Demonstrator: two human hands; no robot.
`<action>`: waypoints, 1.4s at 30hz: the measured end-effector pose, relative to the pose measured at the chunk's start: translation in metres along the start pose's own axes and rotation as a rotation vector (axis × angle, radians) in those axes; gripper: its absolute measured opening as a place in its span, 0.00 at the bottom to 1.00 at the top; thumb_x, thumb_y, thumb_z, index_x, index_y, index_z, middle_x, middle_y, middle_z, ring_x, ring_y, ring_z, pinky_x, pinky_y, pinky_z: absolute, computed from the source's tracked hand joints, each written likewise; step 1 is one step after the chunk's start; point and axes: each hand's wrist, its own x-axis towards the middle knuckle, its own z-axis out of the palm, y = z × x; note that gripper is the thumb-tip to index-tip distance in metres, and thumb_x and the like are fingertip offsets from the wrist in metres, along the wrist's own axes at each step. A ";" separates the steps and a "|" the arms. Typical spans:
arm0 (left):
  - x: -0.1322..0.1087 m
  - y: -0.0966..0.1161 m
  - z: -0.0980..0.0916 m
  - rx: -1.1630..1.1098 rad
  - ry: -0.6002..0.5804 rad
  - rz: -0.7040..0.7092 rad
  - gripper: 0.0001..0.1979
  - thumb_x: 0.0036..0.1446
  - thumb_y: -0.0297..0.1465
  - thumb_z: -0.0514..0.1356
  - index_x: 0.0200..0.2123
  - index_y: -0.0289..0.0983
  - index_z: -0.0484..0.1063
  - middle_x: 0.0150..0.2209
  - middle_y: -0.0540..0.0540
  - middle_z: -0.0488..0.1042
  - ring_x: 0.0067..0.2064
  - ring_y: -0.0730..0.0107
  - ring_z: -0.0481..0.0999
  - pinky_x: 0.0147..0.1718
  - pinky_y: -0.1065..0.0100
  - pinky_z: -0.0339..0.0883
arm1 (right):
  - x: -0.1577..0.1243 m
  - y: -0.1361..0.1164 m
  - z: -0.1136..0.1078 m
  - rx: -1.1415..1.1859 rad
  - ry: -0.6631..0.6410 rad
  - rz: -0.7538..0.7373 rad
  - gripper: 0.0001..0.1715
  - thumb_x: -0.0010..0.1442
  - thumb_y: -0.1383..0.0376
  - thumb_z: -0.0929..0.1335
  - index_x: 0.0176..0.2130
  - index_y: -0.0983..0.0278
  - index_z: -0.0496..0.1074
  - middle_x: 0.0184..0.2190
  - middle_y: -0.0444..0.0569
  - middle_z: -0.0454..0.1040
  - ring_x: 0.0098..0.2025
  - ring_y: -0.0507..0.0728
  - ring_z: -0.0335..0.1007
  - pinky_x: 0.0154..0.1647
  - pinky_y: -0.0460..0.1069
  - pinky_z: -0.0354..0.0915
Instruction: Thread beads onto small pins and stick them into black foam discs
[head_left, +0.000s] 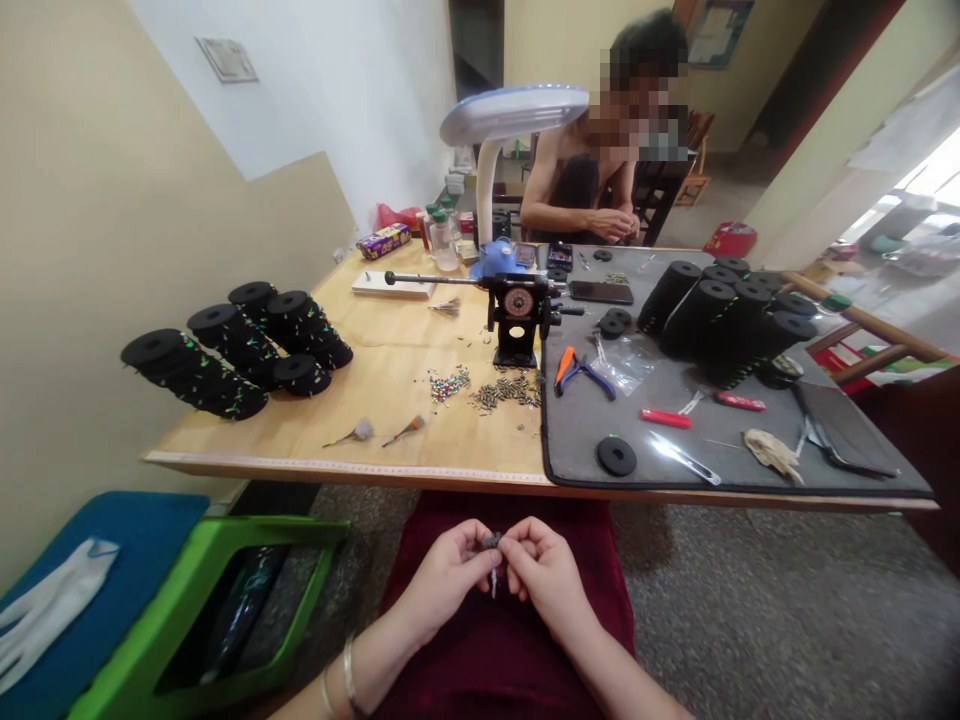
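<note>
Bottom centre of the frame: both hands meet over the lap; the left hand (pixel 450 578) and right hand (pixel 546 572) each pinch the same small grey piece (pixel 492 542) with thumb and fingertips, so both grips are closed down narrow on it, one from each side. A thin tail (pixel 493 582) hangs down from it between the hands. My guess is it's held two-handed because it's so tiny, and low over the dark red cloth (pixel 510 650) so a drop would land somewhere soft; can't make out what the piece is.

Middle of the frame is the table (pixel 390 350). A hand winder (pixel 517 318) sits dead centre at the edge of the grey mat (pixel 675 450), with a pile of small metal bits (pixel 504 392) just in front of it, probably kept within easy reach. The pliers (pixel 581 372) lie just right of that, on the mat. Black spools (pixel 232 345) lie stacked at centre left and more spools (pixel 720 305) at centre right, well apart from the hands. Top centre, a lamp (pixel 514 112) leans over the bench; behind it a co-worker (pixel 592 185) has both hands together on their own bit. A green bin (pixel 187 620) sits lower left.
</note>
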 end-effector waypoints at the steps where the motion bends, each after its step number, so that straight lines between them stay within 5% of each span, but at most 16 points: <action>1: 0.000 0.001 0.001 0.010 0.003 0.005 0.12 0.49 0.36 0.64 0.26 0.35 0.65 0.22 0.51 0.70 0.24 0.74 0.68 0.24 0.72 0.62 | 0.000 0.000 0.000 -0.008 0.001 -0.005 0.22 0.49 0.48 0.70 0.26 0.64 0.64 0.10 0.36 0.63 0.11 0.45 0.51 0.13 0.41 0.48; 8: -0.001 0.002 0.005 0.005 0.018 0.021 0.15 0.49 0.38 0.65 0.25 0.36 0.63 0.20 0.52 0.69 0.23 0.75 0.68 0.23 0.72 0.63 | -0.001 0.000 0.002 -0.054 0.002 -0.044 0.20 0.50 0.51 0.70 0.26 0.64 0.64 0.09 0.35 0.62 0.11 0.45 0.51 0.13 0.41 0.48; 17: -0.001 -0.004 0.006 -0.368 -0.062 -0.130 0.14 0.47 0.34 0.67 0.29 0.35 0.65 0.25 0.51 0.70 0.27 0.74 0.72 0.28 0.71 0.67 | 0.002 0.003 0.001 0.043 0.011 0.018 0.22 0.49 0.49 0.70 0.26 0.64 0.64 0.09 0.36 0.62 0.11 0.45 0.52 0.13 0.40 0.47; 25: 0.004 -0.008 0.003 -0.337 0.050 -0.130 0.14 0.44 0.34 0.68 0.26 0.34 0.66 0.22 0.51 0.70 0.26 0.74 0.71 0.25 0.73 0.64 | -0.002 0.006 -0.003 0.028 0.008 0.091 0.23 0.49 0.48 0.70 0.24 0.63 0.63 0.09 0.36 0.64 0.10 0.44 0.48 0.12 0.40 0.43; 42: 0.006 -0.012 0.001 -0.246 0.094 -0.090 0.12 0.45 0.34 0.66 0.25 0.35 0.66 0.22 0.53 0.68 0.22 0.78 0.66 0.24 0.73 0.62 | -0.006 0.003 0.001 0.001 -0.066 0.180 0.19 0.50 0.52 0.69 0.24 0.63 0.62 0.08 0.37 0.65 0.09 0.44 0.48 0.12 0.41 0.42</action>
